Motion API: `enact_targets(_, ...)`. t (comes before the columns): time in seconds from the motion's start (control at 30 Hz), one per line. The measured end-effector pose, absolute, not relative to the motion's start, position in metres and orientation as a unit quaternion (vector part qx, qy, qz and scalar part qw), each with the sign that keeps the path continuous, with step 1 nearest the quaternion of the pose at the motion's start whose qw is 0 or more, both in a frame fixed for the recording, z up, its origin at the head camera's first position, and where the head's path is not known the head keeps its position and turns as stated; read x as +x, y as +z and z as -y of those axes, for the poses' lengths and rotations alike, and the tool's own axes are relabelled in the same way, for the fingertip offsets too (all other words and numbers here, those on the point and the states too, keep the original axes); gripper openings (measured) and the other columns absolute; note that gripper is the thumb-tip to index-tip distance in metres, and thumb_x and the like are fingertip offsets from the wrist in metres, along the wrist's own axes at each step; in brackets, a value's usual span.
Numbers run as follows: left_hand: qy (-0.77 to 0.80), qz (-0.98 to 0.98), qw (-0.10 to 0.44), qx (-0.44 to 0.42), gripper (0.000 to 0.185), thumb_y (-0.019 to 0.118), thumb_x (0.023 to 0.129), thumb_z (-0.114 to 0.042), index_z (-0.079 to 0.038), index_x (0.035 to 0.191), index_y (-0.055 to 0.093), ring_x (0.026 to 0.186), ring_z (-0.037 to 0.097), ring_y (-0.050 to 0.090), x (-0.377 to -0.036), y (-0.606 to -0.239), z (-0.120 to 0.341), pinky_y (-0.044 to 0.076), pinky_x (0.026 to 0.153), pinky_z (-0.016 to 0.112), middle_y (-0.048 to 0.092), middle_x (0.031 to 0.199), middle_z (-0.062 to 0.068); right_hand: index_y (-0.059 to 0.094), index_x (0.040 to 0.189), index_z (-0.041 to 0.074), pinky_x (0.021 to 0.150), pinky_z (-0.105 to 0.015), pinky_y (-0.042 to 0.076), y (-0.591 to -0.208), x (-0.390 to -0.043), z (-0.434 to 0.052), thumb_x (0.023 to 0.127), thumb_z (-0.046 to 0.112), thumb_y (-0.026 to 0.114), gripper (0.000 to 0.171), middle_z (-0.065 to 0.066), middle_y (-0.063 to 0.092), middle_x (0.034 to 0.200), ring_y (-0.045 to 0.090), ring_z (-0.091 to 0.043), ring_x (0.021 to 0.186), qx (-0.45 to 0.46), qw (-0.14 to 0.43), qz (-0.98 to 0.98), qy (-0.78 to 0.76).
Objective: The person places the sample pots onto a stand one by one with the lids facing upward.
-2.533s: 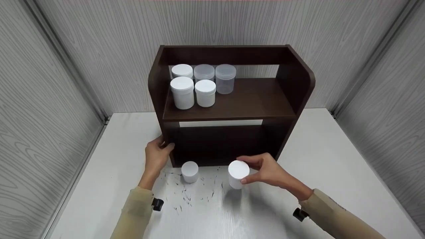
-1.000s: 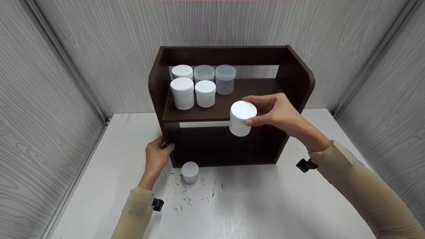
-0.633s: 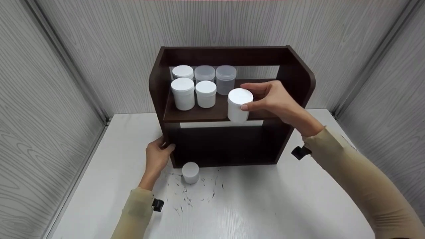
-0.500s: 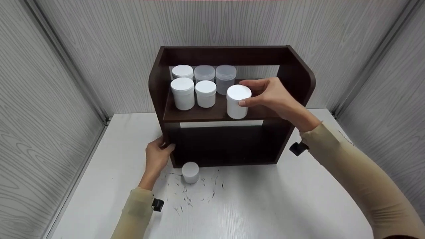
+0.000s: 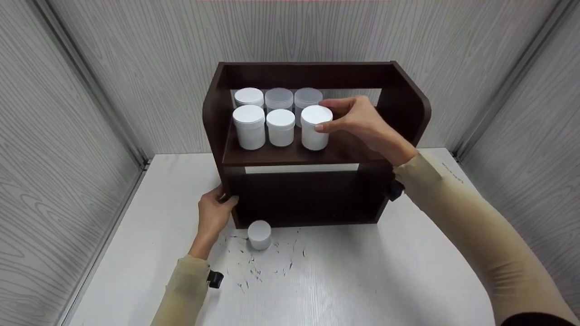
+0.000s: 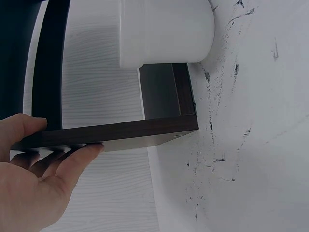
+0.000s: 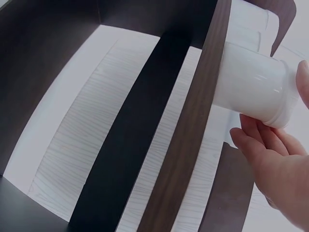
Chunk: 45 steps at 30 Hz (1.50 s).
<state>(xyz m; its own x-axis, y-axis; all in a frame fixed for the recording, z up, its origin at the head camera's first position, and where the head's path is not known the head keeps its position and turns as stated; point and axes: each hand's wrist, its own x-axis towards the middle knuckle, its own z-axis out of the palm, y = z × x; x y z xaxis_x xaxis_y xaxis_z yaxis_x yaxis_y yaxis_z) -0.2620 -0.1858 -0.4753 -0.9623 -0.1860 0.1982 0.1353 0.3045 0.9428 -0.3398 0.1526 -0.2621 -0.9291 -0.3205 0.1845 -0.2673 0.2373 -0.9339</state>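
Note:
A dark brown two-level shelf unit point(image 5: 349, 151) stands on the white table point(image 5: 362, 280). My right hand point(image 5: 331, 115) grips a white lidded jar point(image 5: 314, 131) by its lid. The jar stands upright on the upper board, third in the front row beside two white jars point(image 5: 248, 127) point(image 5: 280, 127). In the right wrist view this jar point(image 7: 251, 87) meets the shelf board point(image 7: 193, 145). My left hand point(image 5: 219, 199) holds the unit's lower left side panel point(image 6: 120, 133), thumb on one face and fingers on the other. A small white jar point(image 5: 259, 234) stands on the table close by, seen near in the left wrist view point(image 6: 164, 29).
Behind the front row stand a white jar point(image 5: 248, 96) and two translucent jars point(image 5: 278, 97) point(image 5: 309, 93). The right half of the upper board is bare. Dark scratch marks point(image 5: 272, 262) cover the table in front of the unit. Grey panel walls enclose the table on three sides.
My right hand lifted the white jar from the table, carried it up and left, and set it on the upper board beside the front jars. The left hand has stayed on the side panel.

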Motion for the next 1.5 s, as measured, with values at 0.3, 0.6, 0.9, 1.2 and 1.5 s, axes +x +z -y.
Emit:
enact_targets(0.3, -0.597, 0.792, 0.132, 0.002, 0.052, 0.067, 0.099, -0.006, 0.012, 0.146, 0.053, 0.129, 0.042, 0.061, -0.263, -0.477, 0.187, 0.056, 0.102, 0.043, 0.058, 0.144, 0.03, 0.067, 0.138, -0.003, 0.099, -0.03, 0.056, -0.264, -0.348, -0.147, 0.078, 0.006, 0.094, 0.067, -0.015, 0.071, 0.13, 0.068, -0.021, 0.114, -0.182, 0.024, -0.78, -0.598)
enact_targets(0.6, -0.593, 0.795, 0.132, 0.01, 0.052, 0.068, 0.098, -0.005, 0.012, 0.145, 0.054, 0.128, 0.041, 0.063, -0.262, -0.475, 0.186, 0.057, 0.101, 0.043, 0.059, 0.143, 0.029, 0.068, 0.136, -0.004, 0.096, -0.03, 0.058, -0.265, -0.348, -0.145, 0.079, 0.004, 0.093, 0.063, -0.016, 0.074, 0.124, 0.07, -0.021, 0.11, -0.183, 0.022, -0.772, -0.608)
enact_targets(0.9, -0.6, 0.79, 0.129, 0.01, 0.055, 0.067, 0.098, -0.005, 0.014, 0.146, 0.051, 0.128, 0.042, 0.062, -0.263, -0.475, 0.186, 0.057, 0.101, 0.042, 0.058, 0.144, 0.03, 0.068, 0.135, -0.004, 0.096, -0.03, 0.059, -0.268, -0.349, -0.144, 0.079, 0.005, 0.093, 0.062, -0.016, 0.074, 0.124, 0.07, -0.021, 0.112, -0.183, 0.025, -0.767, -0.615)
enact_targets(1.2, -0.598, 0.792, 0.127, 0.01, 0.056, 0.067, 0.097, -0.005, 0.013, 0.147, 0.05, 0.128, 0.041, 0.063, -0.263, -0.475, 0.186, 0.057, 0.1, 0.042, 0.059, 0.143, 0.03, 0.063, 0.141, -0.004, 0.099, -0.032, 0.058, -0.268, -0.344, -0.149, 0.08, 0.008, 0.094, 0.069, -0.018, 0.072, 0.129, 0.069, -0.024, 0.119, -0.18, 0.028, -0.767, -0.616)
enact_targets(1.5, -0.593, 0.795, 0.127, 0.013, 0.055, 0.068, 0.097, -0.006, 0.012, 0.146, 0.052, 0.128, 0.04, 0.063, -0.262, -0.475, 0.186, 0.057, 0.101, 0.042, 0.059, 0.143, 0.029, 0.063, 0.14, -0.007, 0.099, -0.033, 0.058, -0.277, -0.327, -0.16, 0.079, 0.001, 0.092, 0.068, -0.021, 0.069, 0.134, 0.069, -0.029, 0.122, -0.176, 0.006, -0.742, -0.647)
